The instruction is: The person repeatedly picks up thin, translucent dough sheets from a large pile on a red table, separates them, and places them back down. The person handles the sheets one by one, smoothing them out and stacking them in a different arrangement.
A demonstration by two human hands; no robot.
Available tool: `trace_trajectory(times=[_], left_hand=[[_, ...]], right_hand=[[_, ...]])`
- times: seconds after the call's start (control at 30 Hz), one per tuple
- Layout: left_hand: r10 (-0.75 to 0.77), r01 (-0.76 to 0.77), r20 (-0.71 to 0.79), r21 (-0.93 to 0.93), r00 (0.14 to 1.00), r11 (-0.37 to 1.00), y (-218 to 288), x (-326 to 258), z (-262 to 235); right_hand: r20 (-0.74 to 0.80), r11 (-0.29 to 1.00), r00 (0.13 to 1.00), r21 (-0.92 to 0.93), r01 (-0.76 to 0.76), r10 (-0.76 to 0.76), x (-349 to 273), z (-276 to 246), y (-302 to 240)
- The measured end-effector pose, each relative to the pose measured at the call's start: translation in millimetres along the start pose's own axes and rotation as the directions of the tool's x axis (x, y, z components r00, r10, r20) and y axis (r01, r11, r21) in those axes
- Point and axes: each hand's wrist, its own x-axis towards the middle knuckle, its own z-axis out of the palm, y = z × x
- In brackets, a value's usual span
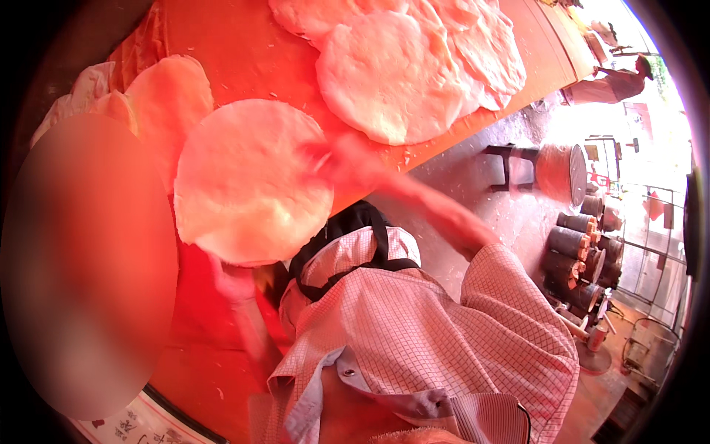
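A pale, round, thin flatbread (248, 181) spreads in front of me, its lower edge reaching past the table's near edge. My left hand (235, 285) is at that lower edge; its fingers go out of sight beneath the flatbread and appear to grip it. Over the right side of the same round is my right hand (344, 166), its fingers smeared by motion, so their closure is unclear. Beyond it, several similar flatbreads (388, 78) lie overlapping on the orange-red table (251, 44). More rounds (170, 89) lie at the left.
A large blurred oval (89, 266) covers the left side. On the right, a dark stool (510, 166) and a round drum-like container (562, 174) stand on the floor. Several dark cylinders (569, 244) are stacked near a wire frame. Another person (610, 85) is far off at upper right.
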Motion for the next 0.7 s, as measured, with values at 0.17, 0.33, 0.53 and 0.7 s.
trace_trajectory(times=[0.17,0.33,0.53,0.7], left_hand=[[-0.036,0.033,0.042,0.077,0.998,0.996,-15,18,13],[0.094,-0.065,0.293,-0.108,0.951,0.992,-15,34,31],[0.163,-0.190,0.213,0.109,0.963,0.976,6,35,50],[0.099,-0.103,0.032,0.194,0.995,0.976,1,31,22]], right_hand=[[0.158,0.883,0.939,-0.321,0.342,-0.306,8,102,-56],[-0.094,0.871,0.947,-0.428,0.239,-0.306,15,81,-97],[-0.414,0.956,0.862,-0.111,0.270,-0.292,47,-55,-121],[-0.692,0.935,0.636,-0.182,0.305,-0.342,94,-199,-25]])
